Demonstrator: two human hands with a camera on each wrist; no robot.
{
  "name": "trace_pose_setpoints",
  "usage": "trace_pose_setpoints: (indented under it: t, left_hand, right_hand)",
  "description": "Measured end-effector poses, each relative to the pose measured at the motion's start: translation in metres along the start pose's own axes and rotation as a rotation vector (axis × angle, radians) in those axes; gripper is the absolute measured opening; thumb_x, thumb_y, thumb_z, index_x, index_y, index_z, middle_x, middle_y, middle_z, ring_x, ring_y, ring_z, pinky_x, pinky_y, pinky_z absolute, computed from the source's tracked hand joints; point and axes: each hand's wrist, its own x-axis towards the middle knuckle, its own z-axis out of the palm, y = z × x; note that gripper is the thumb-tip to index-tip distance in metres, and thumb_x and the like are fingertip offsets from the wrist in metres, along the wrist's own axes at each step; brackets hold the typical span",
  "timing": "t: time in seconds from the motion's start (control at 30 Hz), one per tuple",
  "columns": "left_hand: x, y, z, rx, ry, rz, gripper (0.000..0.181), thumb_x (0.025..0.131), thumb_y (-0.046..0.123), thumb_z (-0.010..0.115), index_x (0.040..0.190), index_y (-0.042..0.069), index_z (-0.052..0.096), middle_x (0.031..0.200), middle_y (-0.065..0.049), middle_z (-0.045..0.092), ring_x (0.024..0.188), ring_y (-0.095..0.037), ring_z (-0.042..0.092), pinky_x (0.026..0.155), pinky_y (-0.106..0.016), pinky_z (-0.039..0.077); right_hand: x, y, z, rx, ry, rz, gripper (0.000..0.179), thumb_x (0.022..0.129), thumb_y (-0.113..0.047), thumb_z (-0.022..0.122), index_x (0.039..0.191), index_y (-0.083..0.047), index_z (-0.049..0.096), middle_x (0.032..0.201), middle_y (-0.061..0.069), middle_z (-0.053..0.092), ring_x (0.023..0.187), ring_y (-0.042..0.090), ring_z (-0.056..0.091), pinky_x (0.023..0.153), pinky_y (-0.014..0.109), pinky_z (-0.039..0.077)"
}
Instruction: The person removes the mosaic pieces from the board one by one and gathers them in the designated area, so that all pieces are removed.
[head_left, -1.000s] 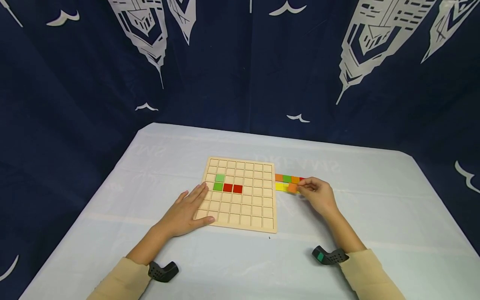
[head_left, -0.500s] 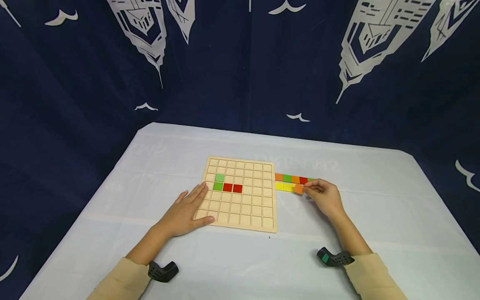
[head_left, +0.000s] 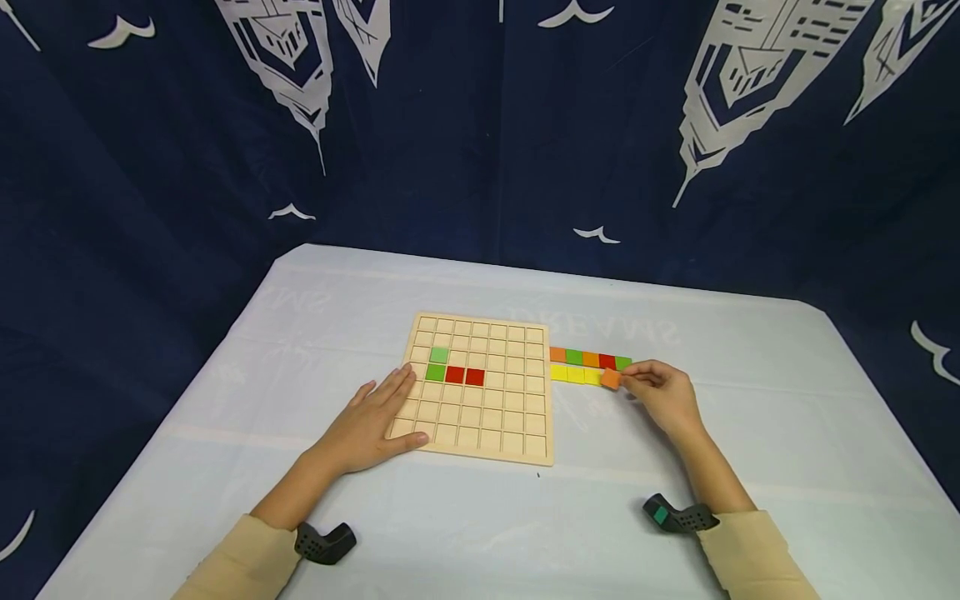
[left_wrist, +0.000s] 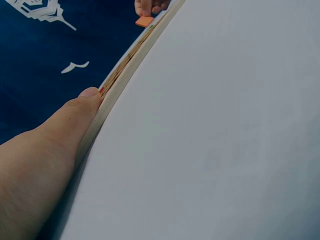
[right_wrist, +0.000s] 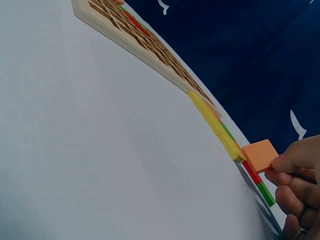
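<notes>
My right hand (head_left: 663, 398) pinches an orange square tile (head_left: 611, 379) between thumb and fingers, at the right end of a row of yellow tiles (head_left: 567, 374). In the right wrist view the orange tile (right_wrist: 260, 156) is tilted, close beside the last yellow tile. My left hand (head_left: 367, 425) lies spread with straight fingers over the left edge of a wooden grid board (head_left: 517, 417); its thumb (left_wrist: 82, 112) rests along the board's near edge. Two green tiles (head_left: 436, 372) and two red tiles (head_left: 475, 377) sit in the board's cells.
Behind the yellow row runs a second row of orange, green and red tiles (head_left: 591, 360), starting at the board's right edge. Everything lies on a white-covered table (head_left: 465, 533). A dark blue printed curtain (head_left: 480, 150) hangs behind it. Each wrist wears a black device (head_left: 678, 515).
My right hand has moved to the right with the orange tile, from over the yellow row to its right end, uncovering more of both rows. My left hand stays put.
</notes>
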Motion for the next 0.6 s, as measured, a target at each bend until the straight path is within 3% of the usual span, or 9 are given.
trace_pose_setpoints:
  t: [0.6]
  left_hand:
    - [-0.0006,0.0011,-0.002,0.002,-0.001,-0.003,0.095,0.089,0.063,0.055,0.155,0.005,0.021,0.162,-0.007,0.014,0.148,-0.023,0.014,0.115,-0.053,0.014]
  right_hand:
    - [0.0046,0.0046,-0.0006,-0.114,-0.005,-0.011,0.019,0.091,-0.008,0.066,0.102,0.007,0.066,0.089,0.013,0.068,0.069,0.007,0.058,0.061,0.017,0.05]
